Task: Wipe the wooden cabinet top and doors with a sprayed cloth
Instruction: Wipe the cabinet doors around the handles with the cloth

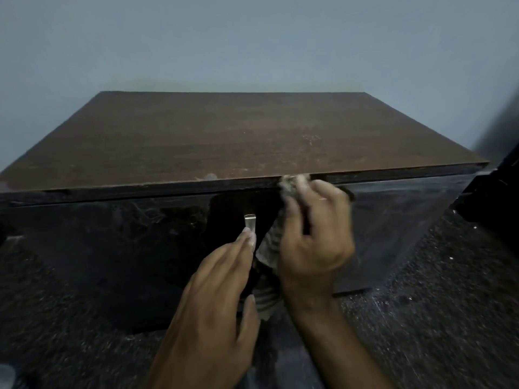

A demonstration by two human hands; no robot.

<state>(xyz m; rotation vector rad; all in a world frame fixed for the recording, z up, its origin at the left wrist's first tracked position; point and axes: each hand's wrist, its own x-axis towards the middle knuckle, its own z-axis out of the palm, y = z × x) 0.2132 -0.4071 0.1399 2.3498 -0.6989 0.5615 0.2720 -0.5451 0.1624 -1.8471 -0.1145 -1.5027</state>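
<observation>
Here the right hand's fingers (327,192) are curled shut around a bunched grey cloth (290,184), pressing it against the front edge of the wooden cabinet top (196,136) — the cloth's loose tail hangs down below the palm, between the two wrists. The right hand (314,234) sits just under that edge, against the upper part of the dark, glossy right door (393,220). The left hand (216,299) is open, fingers straight and together, its fingertips (248,237) touching the lower end of a small metal handle (250,221) below the top's edge; it grips nothing. The left door (98,248) lies to the left of the handle. Behind the cabinet top stands a plain grey-blue wall (252,43) — speckled dark floor (435,318) lies below the doors.
</observation>
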